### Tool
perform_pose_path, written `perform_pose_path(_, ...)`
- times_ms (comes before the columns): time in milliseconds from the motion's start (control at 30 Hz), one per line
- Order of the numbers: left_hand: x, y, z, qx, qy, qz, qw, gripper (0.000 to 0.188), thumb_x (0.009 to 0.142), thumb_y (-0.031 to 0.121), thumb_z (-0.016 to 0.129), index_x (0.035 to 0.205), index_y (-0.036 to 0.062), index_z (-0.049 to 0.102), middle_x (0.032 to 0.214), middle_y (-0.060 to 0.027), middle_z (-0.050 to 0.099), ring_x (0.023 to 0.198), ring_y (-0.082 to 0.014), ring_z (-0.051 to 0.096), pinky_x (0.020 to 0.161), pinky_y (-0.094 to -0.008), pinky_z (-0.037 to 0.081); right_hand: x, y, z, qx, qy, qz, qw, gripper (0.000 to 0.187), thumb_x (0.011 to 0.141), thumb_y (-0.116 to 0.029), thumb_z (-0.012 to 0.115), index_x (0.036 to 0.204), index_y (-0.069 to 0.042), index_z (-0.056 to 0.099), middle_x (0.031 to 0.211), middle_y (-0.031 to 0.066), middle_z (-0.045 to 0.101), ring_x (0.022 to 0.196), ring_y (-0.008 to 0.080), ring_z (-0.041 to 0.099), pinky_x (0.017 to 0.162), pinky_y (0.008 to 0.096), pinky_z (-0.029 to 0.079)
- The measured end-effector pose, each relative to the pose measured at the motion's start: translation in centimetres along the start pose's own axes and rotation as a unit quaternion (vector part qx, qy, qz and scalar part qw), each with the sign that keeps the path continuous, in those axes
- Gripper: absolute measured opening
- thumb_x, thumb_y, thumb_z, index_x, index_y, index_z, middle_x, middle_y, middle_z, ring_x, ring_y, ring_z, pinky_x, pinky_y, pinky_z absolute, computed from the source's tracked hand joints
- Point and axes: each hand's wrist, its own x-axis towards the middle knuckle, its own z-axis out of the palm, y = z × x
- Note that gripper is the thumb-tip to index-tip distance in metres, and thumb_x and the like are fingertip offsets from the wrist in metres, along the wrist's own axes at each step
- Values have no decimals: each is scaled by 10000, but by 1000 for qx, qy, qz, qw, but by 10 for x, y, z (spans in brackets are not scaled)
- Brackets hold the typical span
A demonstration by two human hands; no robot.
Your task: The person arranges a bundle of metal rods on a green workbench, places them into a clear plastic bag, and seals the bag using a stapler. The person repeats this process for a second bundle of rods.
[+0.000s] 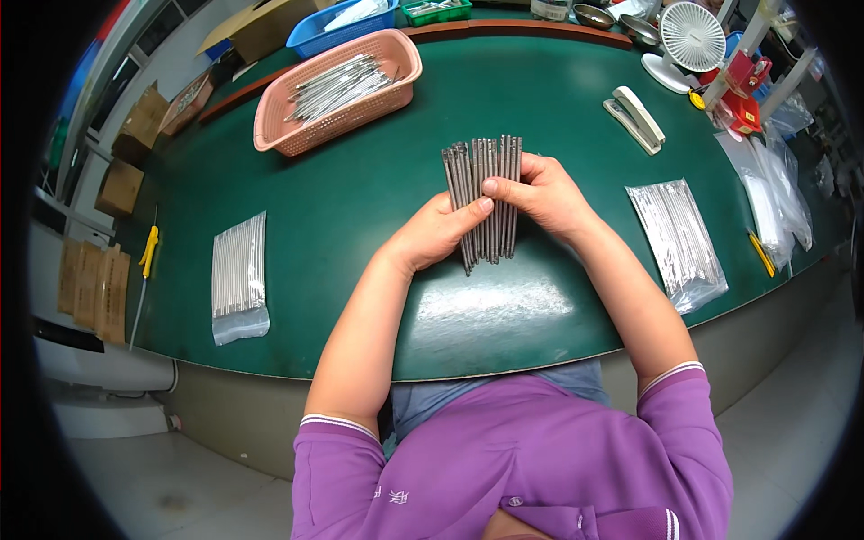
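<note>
A fanned row of thin grey metal rods stands between my two hands above the green table. My left hand grips its left side, thumb lying across the front. From the right, my right hand holds the other side, its thumb also on the front of the rods. The fingers behind the rods are mostly hidden. To the left lies a clear bag of similar rods, and another filled bag lies beside my right forearm.
A pink basket of loose rods stands at the back left, near a blue bin. Toward the right are a stapler, a white fan, plastic bags and a yellow pen. A yellow air gun lies far left.
</note>
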Motion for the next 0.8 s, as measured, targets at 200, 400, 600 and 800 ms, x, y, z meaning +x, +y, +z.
perform_pose_path(200, -1, 4, -8, 51, -6, 4, 999, 405, 978, 327, 558, 1223, 4, 573, 1096, -41, 627, 998, -118, 571, 888, -291, 475, -4, 3, 14, 36, 25, -23, 999, 290, 871, -189, 710, 1107, -28, 659, 994, 41, 691, 920, 104, 623, 834, 272, 509)
perform_pose_path(400, -1, 11, -10, 80, -59, -11, 995, 398, 976, 291, 568, 1269, 22, 545, 1179, -36, 590, 1065, -131, 554, 941, -312, 459, 0, -7, 12, -7, 8, 26, 1000, 263, 821, -174, 757, 1031, -31, 689, 933, 42, 703, 843, 108, 643, 778, 273, 526)
perform_pose_path(600, -1, 11, -5, 6, -56, -48, 997, 414, 978, 279, 561, 1286, 6, 519, 1202, -71, 588, 1080, -159, 566, 943, -326, 472, -4, -2, 13, 17, 56, 21, 998, 271, 808, -170, 766, 1021, -23, 687, 971, 44, 686, 881, 123, 640, 799, 281, 519)
perform_pose_path(800, 0, 1, -9, -34, -52, -31, 998, 420, 981, 302, 554, 1265, -7, 528, 1153, -72, 604, 1040, -145, 577, 920, -306, 482, -3, -1, 10, -53, 41, -62, 996, 258, 820, -180, 754, 1021, -26, 700, 1024, 44, 626, 931, 138, 621, 846, 295, 500)
